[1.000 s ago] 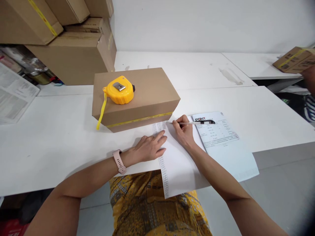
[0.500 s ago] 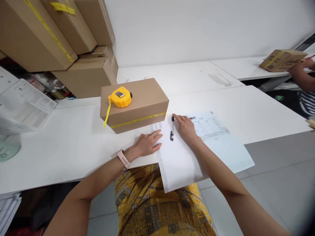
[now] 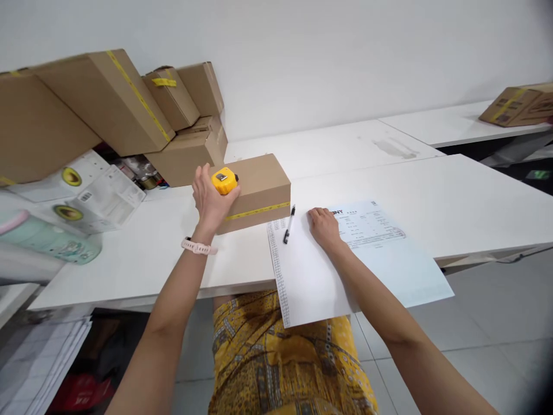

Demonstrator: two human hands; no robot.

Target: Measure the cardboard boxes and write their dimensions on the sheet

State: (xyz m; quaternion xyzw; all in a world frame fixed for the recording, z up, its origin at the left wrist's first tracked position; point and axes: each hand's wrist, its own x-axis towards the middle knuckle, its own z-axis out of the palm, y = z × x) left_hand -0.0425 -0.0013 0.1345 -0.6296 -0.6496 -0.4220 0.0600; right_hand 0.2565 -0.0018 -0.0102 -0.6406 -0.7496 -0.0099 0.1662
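My left hand (image 3: 210, 200) wraps its fingers round a yellow tape measure (image 3: 224, 181) on top of a small brown box (image 3: 259, 187) with a yellow tape band. My right hand (image 3: 324, 227) rests knuckles-down on a white sheet of paper (image 3: 311, 276), fingers curled, holding nothing. A black-and-white pen (image 3: 288, 224) lies loose on that sheet, just left of my right hand. A printed form (image 3: 371, 225) lies partly under the sheet on the right.
Several stacked cardboard boxes (image 3: 112, 104) fill the table's back left, with leaflets (image 3: 86, 196) and a pale green bottle (image 3: 52, 242) in front. Another box (image 3: 516, 105) sits on the far right table. The white table (image 3: 453, 196) edge runs near my lap.
My right hand has put the pen down on the paper. My left hand left the paper and went up to grip the tape measure on the box. The view has tilted up.
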